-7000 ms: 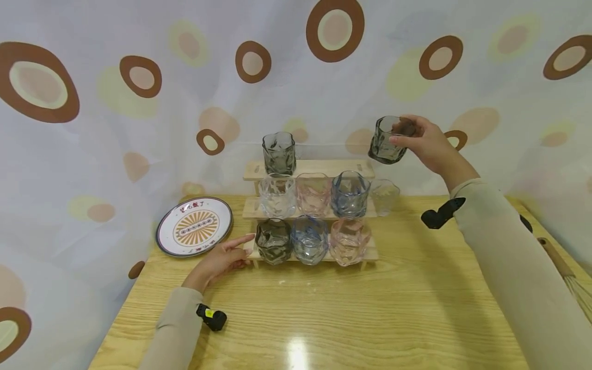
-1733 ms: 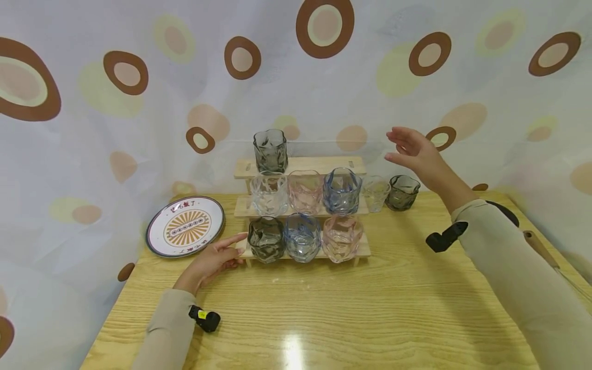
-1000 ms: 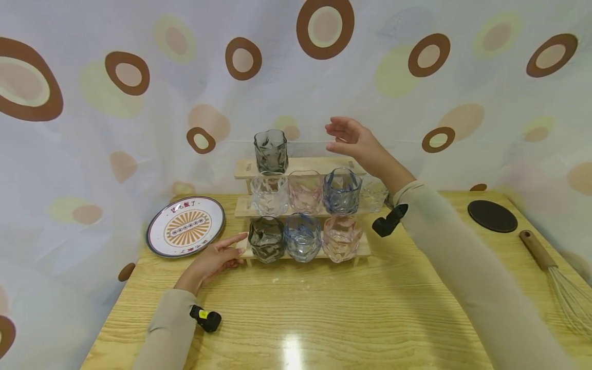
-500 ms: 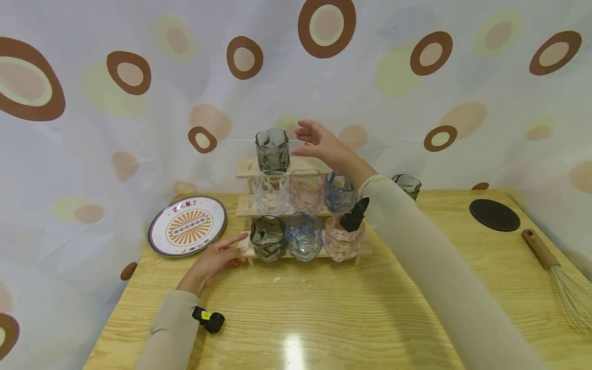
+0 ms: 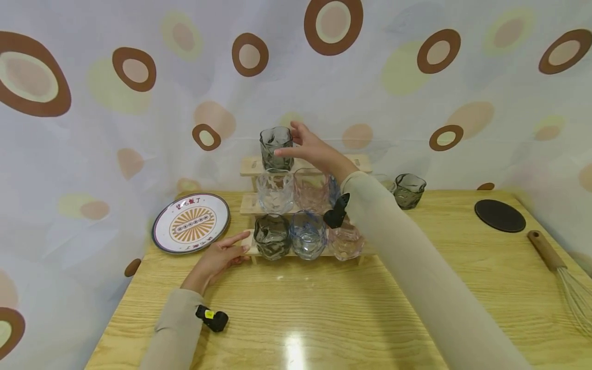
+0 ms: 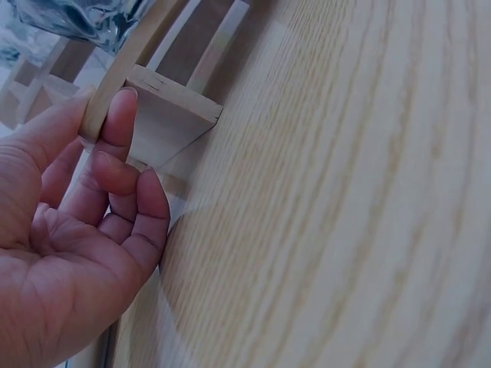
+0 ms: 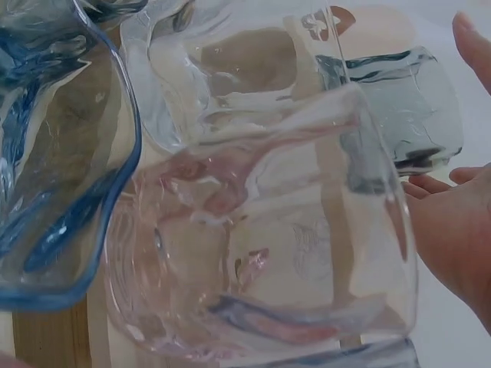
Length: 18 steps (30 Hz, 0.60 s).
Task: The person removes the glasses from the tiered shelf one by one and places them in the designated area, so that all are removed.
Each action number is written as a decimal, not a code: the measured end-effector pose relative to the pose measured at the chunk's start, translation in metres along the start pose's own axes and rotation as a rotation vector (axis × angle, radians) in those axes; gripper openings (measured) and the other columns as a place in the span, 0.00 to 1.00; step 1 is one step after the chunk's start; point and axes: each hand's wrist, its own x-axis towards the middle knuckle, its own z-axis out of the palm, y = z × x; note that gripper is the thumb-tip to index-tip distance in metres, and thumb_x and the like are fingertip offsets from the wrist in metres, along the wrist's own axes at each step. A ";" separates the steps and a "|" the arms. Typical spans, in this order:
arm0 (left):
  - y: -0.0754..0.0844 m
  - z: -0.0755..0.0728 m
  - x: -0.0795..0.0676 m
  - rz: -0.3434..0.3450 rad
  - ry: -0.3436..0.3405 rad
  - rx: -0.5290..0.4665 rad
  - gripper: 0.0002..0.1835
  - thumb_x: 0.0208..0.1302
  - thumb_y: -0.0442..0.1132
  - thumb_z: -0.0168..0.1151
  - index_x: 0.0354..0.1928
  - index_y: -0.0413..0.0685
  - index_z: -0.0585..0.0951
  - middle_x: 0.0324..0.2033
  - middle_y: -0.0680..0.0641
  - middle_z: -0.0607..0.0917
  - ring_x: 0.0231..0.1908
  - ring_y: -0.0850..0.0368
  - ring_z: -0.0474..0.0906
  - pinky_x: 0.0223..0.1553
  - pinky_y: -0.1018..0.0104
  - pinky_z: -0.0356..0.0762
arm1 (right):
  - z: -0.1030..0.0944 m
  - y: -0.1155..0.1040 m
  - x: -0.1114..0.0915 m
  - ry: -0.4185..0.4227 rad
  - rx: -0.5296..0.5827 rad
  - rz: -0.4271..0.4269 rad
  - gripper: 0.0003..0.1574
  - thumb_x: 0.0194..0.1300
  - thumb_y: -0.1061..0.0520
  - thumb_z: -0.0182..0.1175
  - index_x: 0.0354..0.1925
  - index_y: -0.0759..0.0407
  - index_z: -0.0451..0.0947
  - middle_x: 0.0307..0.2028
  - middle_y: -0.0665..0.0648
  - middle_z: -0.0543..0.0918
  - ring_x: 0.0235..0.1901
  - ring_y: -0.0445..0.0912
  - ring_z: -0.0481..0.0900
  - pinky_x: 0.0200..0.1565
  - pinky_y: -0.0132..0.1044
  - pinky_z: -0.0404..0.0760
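A three-tier wooden rack (image 5: 252, 167) bears several wavy glasses. My left hand (image 5: 217, 262) pinches the left end of its lowest shelf between thumb and fingers, as the left wrist view shows at the shelf edge (image 6: 103, 96). On the top tier stands a grey glass (image 5: 273, 149). My right hand (image 5: 316, 151) is right at its side, thumb across its front and fingers spread behind, not curled round it. In the right wrist view the same grey glass (image 7: 418, 115) lies beyond a pink glass (image 7: 307, 222) and a clear glass (image 7: 245, 61).
Another grey glass (image 5: 409, 192) stands on the table right of the rack. A patterned plate (image 5: 166, 218) lies left, a black round mat (image 5: 499, 216) and a whisk (image 5: 548, 252) right. A dark glass (image 5: 272, 239) and a blue glass (image 5: 307, 236) fill the low tier.
The right hand put the other grey glass down on the table at right, then moved left over the rack to the top-tier grey glass. The left hand stays at the rack.
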 end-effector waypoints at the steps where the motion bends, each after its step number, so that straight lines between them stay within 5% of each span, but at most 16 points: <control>1: 0.000 0.000 0.000 -0.003 0.004 0.000 0.29 0.66 0.34 0.58 0.69 0.43 0.64 0.70 0.45 0.60 0.33 0.62 0.80 0.37 0.71 0.74 | 0.001 0.000 0.001 -0.005 -0.004 0.001 0.62 0.61 0.48 0.65 0.75 0.47 0.31 0.74 0.53 0.41 0.73 0.46 0.40 0.69 0.45 0.50; 11: 0.001 0.003 0.001 -0.024 0.000 -0.003 0.30 0.65 0.35 0.60 0.68 0.44 0.66 0.67 0.47 0.65 0.30 0.62 0.77 0.35 0.71 0.73 | 0.009 0.000 0.009 0.026 0.004 0.014 0.61 0.62 0.49 0.64 0.75 0.52 0.32 0.69 0.56 0.52 0.70 0.50 0.49 0.66 0.47 0.57; 14: 0.002 0.002 0.000 -0.028 0.008 0.006 0.29 0.65 0.35 0.60 0.68 0.44 0.66 0.52 0.47 0.76 0.30 0.62 0.77 0.34 0.71 0.73 | 0.009 0.002 0.011 0.037 0.016 0.012 0.59 0.62 0.48 0.64 0.75 0.52 0.34 0.69 0.55 0.55 0.69 0.49 0.53 0.65 0.46 0.59; 18: 0.002 0.002 -0.001 -0.030 0.003 0.009 0.29 0.66 0.35 0.59 0.68 0.43 0.66 0.33 0.51 0.77 0.30 0.62 0.77 0.33 0.72 0.72 | 0.010 0.004 0.012 0.053 0.031 -0.002 0.55 0.63 0.49 0.63 0.74 0.53 0.40 0.66 0.56 0.59 0.66 0.49 0.58 0.64 0.45 0.62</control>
